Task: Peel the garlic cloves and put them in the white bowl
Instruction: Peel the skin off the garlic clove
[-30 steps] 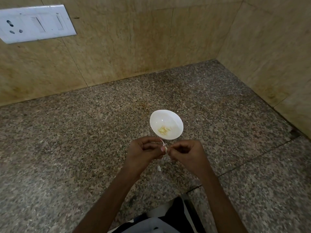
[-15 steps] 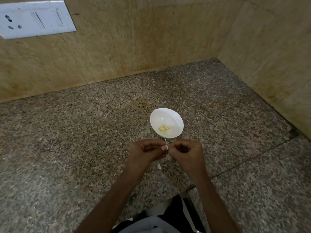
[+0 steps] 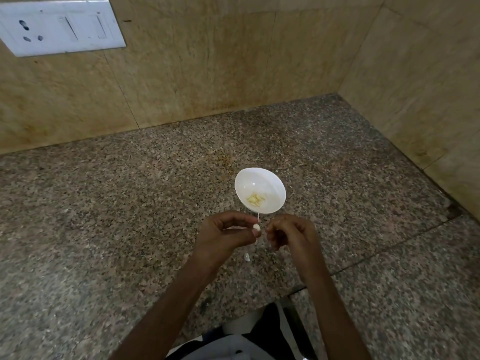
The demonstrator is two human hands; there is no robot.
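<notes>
Left hand (image 3: 226,235) grips a small white garlic clove (image 3: 256,226), pinched tight between thumb tip and forefinger, the other fingers curled under. We see a thin pale strip of skin (image 3: 258,217) standing up from the clove toward the bowl rim. Right hand (image 3: 291,233) sits just beside it, a small gap from the clove, fingers curled in toward the palm. We cannot tell whether it pinches a bit of peel or nothing, since the fingertips are too small and blurred. Both hands hover above the counter, forearms coming in from the bottom edge. Just beyond the hands, nearly touching them in this view, a small round glossy white bowl (image 3: 246,181) stands upright on the counter. We count a small heap of yellowish peeled cloves (image 3: 255,200) at its bottom, number unclear. Below the left hand, a small white scrap of peel (image 3: 246,257) lies on the speckled brown-grey granite counter (image 3: 104,203). A dark seam (image 3: 389,250) runs across the slab on the right. Beige polished stone wall tiles (image 3: 207,61) close the corner behind and to the right. A white plastic switch plate (image 3: 59,27) with a socket is mounted on the wall, upper left. A black and white garment (image 3: 233,345) shows at the bottom edge between the forearms.
</notes>
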